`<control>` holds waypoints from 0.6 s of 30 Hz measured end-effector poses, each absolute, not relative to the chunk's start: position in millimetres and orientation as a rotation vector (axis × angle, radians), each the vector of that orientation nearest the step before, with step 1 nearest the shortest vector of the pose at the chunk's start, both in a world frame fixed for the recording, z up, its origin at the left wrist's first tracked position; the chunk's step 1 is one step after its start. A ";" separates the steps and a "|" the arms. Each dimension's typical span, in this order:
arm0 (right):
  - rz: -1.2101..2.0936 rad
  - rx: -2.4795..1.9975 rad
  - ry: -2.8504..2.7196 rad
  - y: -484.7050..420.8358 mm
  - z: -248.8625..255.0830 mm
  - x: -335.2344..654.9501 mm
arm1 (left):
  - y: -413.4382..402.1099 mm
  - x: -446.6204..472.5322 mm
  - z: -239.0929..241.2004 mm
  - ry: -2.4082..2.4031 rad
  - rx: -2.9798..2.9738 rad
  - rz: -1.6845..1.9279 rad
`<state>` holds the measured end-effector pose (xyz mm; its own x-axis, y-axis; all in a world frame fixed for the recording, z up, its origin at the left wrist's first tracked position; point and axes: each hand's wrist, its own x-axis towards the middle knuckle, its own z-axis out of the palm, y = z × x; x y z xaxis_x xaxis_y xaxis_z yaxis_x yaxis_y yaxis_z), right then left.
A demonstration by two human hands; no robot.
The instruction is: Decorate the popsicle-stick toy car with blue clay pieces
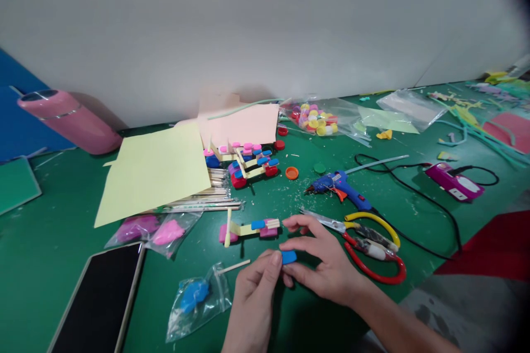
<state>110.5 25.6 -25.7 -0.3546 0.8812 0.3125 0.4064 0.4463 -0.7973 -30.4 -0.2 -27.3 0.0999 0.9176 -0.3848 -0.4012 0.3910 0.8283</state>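
Note:
A small flat blue clay piece is held at its left end between the thumb and fingers of my left hand. My right hand closes on the same piece from the right, index finger above and thumb below. Just beyond my fingers lies a small stick-and-clay model, with pink ends, a blue block and pale sticks on top. Left of my left hand are a zip bag with blue clay inside and a short thin stick.
Scissors with red and yellow handles and a blue glue gun lie to the right. Finished-looking models stand behind. A phone, yellow paper and pink bottle are left. A bag of caps sits near the wall.

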 end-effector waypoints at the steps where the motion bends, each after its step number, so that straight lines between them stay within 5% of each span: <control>1: 0.797 -1.082 -1.935 25.6 -25.9 110.4 | 0.1 -30.4 -27.0 1.022 0.548 1.072; 18: 0.848 -1.020 -1.829 25.7 -22.1 97.5 | 1.0 -27.0 -21.9 0.760 0.077 1.064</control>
